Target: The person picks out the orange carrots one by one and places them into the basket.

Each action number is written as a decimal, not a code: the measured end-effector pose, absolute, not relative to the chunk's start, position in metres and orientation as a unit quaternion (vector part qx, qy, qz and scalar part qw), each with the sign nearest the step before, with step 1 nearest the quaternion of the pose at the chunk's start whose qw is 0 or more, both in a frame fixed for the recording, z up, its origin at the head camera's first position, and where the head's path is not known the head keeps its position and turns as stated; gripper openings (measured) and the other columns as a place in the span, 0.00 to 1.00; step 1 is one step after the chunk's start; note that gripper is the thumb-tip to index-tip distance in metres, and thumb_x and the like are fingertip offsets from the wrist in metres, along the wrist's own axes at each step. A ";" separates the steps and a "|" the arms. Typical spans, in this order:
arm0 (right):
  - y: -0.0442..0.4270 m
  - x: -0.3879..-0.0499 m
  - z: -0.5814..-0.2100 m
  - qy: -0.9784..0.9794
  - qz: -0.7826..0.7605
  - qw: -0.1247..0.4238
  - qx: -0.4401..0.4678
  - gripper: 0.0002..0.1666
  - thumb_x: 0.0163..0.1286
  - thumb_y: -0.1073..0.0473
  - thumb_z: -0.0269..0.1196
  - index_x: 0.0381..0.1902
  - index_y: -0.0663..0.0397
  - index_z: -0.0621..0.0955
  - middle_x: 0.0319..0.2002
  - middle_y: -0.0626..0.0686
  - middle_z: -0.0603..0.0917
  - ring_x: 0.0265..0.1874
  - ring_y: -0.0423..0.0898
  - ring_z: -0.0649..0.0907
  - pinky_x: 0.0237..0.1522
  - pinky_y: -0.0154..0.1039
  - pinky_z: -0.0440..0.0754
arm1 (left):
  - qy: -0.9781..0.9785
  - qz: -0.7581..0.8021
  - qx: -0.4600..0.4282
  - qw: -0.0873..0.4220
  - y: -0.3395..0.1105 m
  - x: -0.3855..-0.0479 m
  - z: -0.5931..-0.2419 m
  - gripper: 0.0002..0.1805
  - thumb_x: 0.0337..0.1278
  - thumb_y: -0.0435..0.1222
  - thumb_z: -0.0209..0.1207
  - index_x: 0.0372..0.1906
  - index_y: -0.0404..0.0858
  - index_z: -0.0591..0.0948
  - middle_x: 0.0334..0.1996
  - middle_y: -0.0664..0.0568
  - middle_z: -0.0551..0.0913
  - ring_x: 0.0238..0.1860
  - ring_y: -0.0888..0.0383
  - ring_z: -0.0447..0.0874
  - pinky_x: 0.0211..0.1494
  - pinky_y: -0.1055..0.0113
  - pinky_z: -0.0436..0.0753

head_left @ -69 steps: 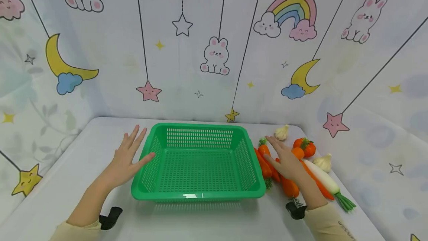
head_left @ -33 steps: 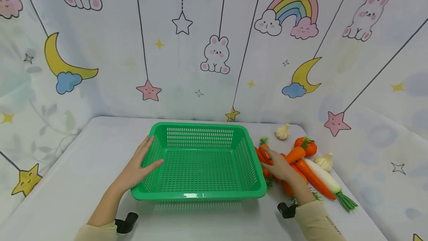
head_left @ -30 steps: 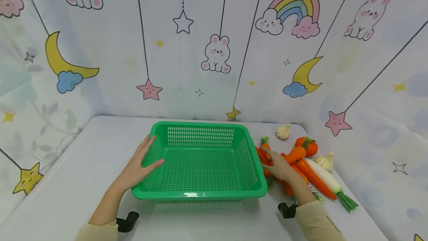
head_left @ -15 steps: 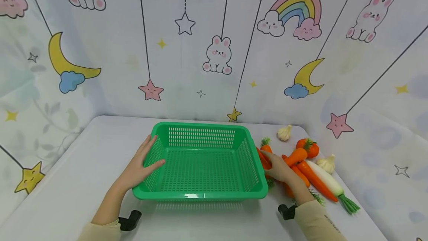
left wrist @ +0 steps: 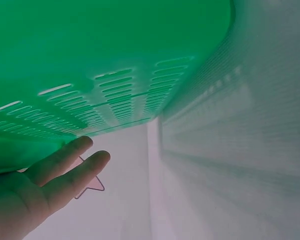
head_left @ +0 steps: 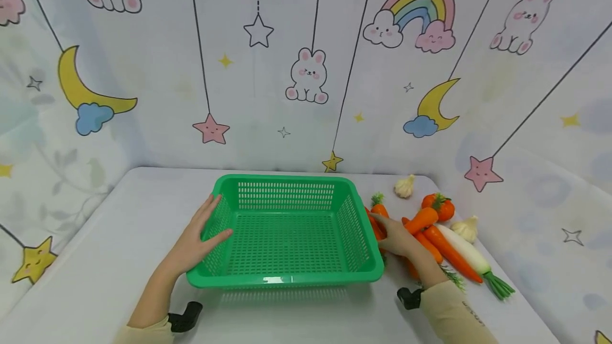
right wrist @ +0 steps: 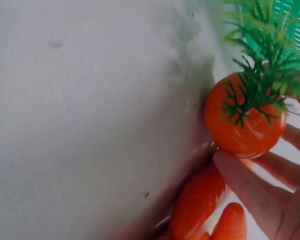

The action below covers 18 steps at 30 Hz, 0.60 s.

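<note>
From where I stand, the green basket (head_left: 287,280) sits in the middle of the head view. Right of centre, the person's right hand (head_left: 399,239) has its thumb and fingers curled round an orange carrot (right wrist: 225,120), whose leafy end shows at the upper right of the right wrist view; I'd call it grasped, though how firmly I can't tell. The left hand (head_left: 193,243) grips nothing, fingers straight along the basket's left side; whether they touch it I can't tell.

What worries me is that carrot being so near the basket's right wall: lifted carelessly, its leaves might snag the rim, or a knuckle might shove the basket leftward. Its skin looks smooth, so a shallow pinch could let it slip. And the other carrots (head_left: 423,220), piled at right beside a white radish (head_left: 464,251), might roll if the hand's heel nudged them
</note>
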State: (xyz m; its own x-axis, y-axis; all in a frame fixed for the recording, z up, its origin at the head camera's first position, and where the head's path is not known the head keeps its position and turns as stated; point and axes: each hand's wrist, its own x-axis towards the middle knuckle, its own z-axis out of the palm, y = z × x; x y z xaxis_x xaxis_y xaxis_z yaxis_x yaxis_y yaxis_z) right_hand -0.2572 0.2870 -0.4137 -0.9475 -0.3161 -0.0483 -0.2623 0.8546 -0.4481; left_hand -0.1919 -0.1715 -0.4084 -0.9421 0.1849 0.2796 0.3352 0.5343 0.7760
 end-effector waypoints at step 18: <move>0.296 -0.247 -0.416 0.955 -0.255 0.010 -0.154 0.40 0.55 0.48 0.67 0.61 0.61 0.69 0.53 0.65 0.75 0.52 0.62 0.73 0.49 0.59 0.71 | -0.865 -0.472 -0.141 0.093 -0.171 -0.193 -0.412 0.41 0.58 0.44 0.57 0.72 0.44 0.50 0.70 0.40 0.47 0.68 0.37 0.42 0.57 0.29 0.50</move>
